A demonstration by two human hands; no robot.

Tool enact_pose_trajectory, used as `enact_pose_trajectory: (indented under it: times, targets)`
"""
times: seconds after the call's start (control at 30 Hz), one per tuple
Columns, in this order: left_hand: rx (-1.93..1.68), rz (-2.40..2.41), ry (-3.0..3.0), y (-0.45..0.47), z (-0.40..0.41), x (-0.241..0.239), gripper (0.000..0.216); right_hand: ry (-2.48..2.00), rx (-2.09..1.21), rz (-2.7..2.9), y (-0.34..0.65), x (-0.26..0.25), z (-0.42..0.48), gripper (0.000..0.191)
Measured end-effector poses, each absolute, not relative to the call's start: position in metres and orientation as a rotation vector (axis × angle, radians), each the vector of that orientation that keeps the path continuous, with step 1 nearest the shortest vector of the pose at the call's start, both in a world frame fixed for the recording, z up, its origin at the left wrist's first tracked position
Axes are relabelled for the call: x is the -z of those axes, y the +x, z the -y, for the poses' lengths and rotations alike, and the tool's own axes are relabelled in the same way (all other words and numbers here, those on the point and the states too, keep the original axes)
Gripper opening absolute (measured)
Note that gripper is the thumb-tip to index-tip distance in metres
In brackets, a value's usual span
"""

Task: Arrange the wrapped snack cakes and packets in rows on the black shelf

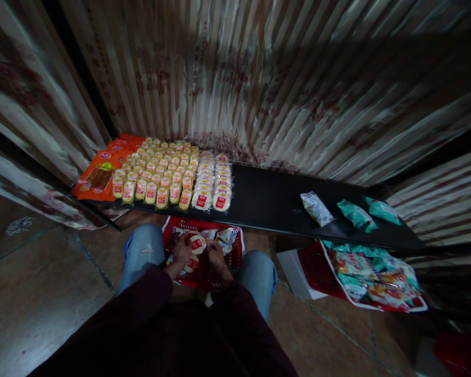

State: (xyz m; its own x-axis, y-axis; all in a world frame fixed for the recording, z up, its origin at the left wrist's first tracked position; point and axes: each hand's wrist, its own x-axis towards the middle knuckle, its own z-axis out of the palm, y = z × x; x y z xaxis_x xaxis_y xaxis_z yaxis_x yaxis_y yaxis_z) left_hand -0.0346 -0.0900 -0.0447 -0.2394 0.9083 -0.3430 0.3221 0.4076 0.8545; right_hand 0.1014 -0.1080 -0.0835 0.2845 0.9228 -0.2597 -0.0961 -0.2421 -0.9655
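Both my hands reach down into a red bag (235,255) that sits between my knees on the floor. My left hand (183,250) is closed round a small pale packet with a red label (197,244). My right hand (216,257) rests among more such packets in the bag, fingers curled; what it holds is hidden. Just beyond the bag runs a low black shelf (275,201). Its left part carries several rows of the same red-labelled packets (172,175) and round ones (214,183).
Orange packs (100,175) lie at the shelf's left end. A silver packet (316,208) and two teal packets (356,215) lie to the right. A red-and-white bag of snacks (361,275) and a white box (296,272) sit on the tiled floor. Corrugated metal walls stand behind.
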Motion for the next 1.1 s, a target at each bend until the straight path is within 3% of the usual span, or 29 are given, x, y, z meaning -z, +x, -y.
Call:
enact_pose_trajectory:
  times: [0.2, 0.63, 1.1]
  targets:
    - [-0.856, -1.601, 0.714, -0.033, 0.088, 0.055, 0.009, -1.499, -1.200, 0.846, 0.105, 0.077, 0.103, 0.013]
    - [-1.068, -1.433, 0.282, -0.016, 0.100, 0.053, 0.013, -1.427, -1.280, 0.457, 0.100, 0.087, 0.113, 0.041]
    - [-0.954, -1.442, 0.499, -0.008, 0.114, 0.034, 0.016, -1.258, -1.423, 0.169, 0.087, 0.041, 0.128, 0.031]
